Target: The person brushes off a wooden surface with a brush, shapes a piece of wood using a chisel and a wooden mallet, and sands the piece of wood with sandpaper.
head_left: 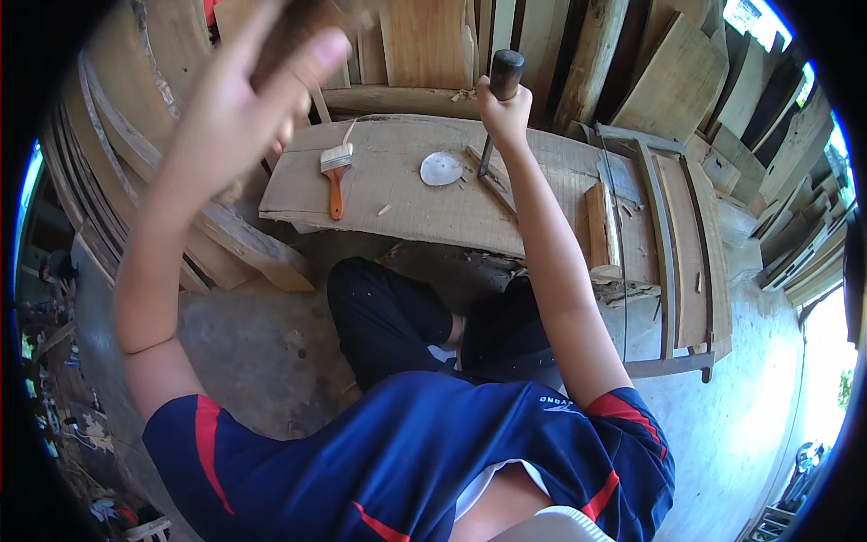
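My left hand [226,122] is raised at upper left, closed around a brown wooden object [293,36], blurred and cut off by the top edge. My right hand [504,117] grips an upright chisel [508,65] by its dark handle. The chisel's blade reaches down to a narrow wood strip [499,194] on a thick wooden plank [397,203]. Left of that strip lie a round pale disc [441,168] and a brush [335,181] with an orange handle, along with small wood chips.
A wood block [603,230] and a wooden frame saw [666,280] are at the plank's right end. Boards and slabs [668,72] lean behind and along both sides. My crossed legs are below the plank's near edge on a concrete floor [253,352].
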Available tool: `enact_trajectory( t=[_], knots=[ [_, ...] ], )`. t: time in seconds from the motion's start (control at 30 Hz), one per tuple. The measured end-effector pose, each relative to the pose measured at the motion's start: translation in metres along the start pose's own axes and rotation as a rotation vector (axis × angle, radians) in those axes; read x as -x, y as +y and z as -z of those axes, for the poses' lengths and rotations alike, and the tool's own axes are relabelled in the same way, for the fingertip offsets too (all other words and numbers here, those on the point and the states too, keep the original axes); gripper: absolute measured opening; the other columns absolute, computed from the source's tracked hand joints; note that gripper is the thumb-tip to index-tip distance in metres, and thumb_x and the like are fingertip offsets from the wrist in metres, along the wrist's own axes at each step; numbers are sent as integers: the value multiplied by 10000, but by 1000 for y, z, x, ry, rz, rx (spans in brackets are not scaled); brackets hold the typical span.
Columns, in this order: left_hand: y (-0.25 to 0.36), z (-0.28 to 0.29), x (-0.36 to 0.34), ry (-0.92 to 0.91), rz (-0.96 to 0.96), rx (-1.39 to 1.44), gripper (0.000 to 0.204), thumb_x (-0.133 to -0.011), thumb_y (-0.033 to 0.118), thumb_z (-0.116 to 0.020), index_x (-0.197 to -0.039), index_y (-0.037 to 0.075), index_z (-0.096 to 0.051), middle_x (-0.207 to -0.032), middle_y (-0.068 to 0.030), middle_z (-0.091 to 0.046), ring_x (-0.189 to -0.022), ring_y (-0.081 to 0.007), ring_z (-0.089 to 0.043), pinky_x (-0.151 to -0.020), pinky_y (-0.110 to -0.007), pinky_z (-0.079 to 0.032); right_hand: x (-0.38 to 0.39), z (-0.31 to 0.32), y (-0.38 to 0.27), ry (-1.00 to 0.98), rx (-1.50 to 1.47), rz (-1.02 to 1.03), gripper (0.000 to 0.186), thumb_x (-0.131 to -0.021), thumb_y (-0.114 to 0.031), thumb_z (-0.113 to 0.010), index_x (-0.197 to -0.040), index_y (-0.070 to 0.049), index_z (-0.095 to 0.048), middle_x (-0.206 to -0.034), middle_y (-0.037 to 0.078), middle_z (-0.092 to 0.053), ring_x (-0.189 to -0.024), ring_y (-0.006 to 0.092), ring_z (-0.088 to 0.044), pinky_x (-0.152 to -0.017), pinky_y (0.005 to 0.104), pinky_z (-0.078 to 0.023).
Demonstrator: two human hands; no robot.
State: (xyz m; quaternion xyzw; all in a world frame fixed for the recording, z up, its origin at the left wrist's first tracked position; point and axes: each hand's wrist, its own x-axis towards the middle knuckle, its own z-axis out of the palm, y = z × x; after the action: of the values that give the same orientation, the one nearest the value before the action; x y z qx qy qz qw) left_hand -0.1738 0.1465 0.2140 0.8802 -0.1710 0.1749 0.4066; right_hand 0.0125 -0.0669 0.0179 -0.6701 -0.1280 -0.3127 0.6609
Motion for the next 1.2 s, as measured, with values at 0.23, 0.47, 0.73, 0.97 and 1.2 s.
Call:
enact_trajectory(
  t=[0.23, 0.47, 0.73, 0.97, 1.2],
  knots=[
    [-73, -46, 11, -95, -364, -234, 369, -877, 331, -617, -955, -4, -486, -652, -69, -537, -612, -187, -552, -581, -331, -449, 1, -10, 8, 5, 11, 46, 301, -784, -144, -624, -553, -7, -489, -498, -22, -482, -490, 46, -448, -461, 249, -372],
    [14, -9, -6, -140, -98, -94, 409, -895, 341, -595, -1129, 16, -513, -700, -9, -553, -551, -67, -514, -489, -212, -433, -2, -2, 8, 29, 58, 32, 272, -752, -123, -613, -556, 23, -494, -464, 50, -462, -482, 68, -455, -468, 292, -400],
    [-47, -42, 12, -394, 157, -249, 416, -878, 353, -617, -1021, -18, -494, -808, -137, -590, -709, -169, -560, -679, -344, -466, 5, -13, 2, 15, 36, 43, 274, -739, -131, -621, -556, 30, -494, -458, 70, -466, -481, 70, -464, -467, 297, -403],
    [-2, -3, -8, 30, -128, -89, 520, -912, 341, -568, -1304, 32, -420, -663, 18, -499, -507, -31, -445, -442, -178, -372, 2, -13, 2, 27, 49, 54, 254, -734, -125, -620, -568, 30, -506, -463, 74, -472, -481, 72, -456, -477, 294, -410],
    [-41, -54, 13, -323, -102, -423, 424, -844, 352, -649, -973, -13, -477, -697, -158, -619, -640, -202, -632, -543, -350, -462, 3, -17, 11, -17, -34, 127, 163, -732, -118, -635, -688, 37, -613, -565, 134, -597, -574, 100, -585, -550, 293, -461]
  ],
)
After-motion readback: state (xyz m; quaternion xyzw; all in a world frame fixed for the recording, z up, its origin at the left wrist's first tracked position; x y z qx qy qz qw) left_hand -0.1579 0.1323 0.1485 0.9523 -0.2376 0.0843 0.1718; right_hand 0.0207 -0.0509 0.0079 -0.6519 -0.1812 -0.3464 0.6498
